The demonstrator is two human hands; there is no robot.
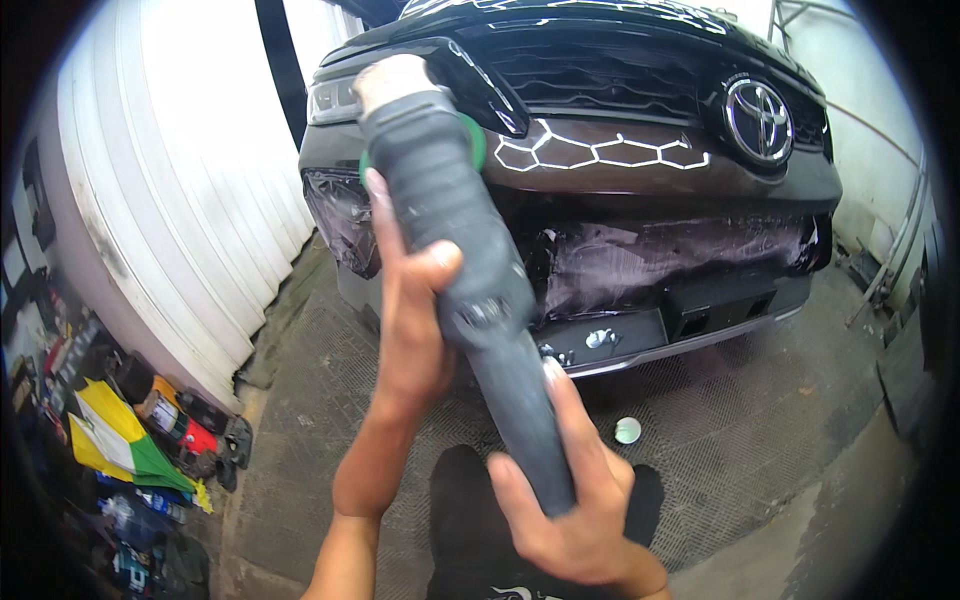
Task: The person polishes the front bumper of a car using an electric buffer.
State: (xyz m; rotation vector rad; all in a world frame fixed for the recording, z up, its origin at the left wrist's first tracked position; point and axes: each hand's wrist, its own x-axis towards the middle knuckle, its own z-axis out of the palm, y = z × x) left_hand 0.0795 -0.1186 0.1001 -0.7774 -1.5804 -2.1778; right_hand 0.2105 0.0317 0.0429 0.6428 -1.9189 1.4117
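A black electric polisher (455, 225) slants across the middle of the view, a little blurred. Its head end, with a tan top, is up at the left, and a green pad (476, 142) shows partly behind it. My left hand (412, 315) grips the tool's body from the left, thumb on its side and a finger stretched along it. Around the rear handle my right hand (578, 515) is closed. Beyond the polisher is the glossy dark rear of a car (610, 175); whether the pad touches the paint I cannot tell.
Plastic masking film (640, 260) covers the car's lower middle. White blobs (600, 339) lie on its bumper (640, 335). A small round lid-like piece (627, 430) rests on the patterned floor. A white corrugated shutter (190, 180) and piled items with a yellow-green cloth (125, 435) stand left.
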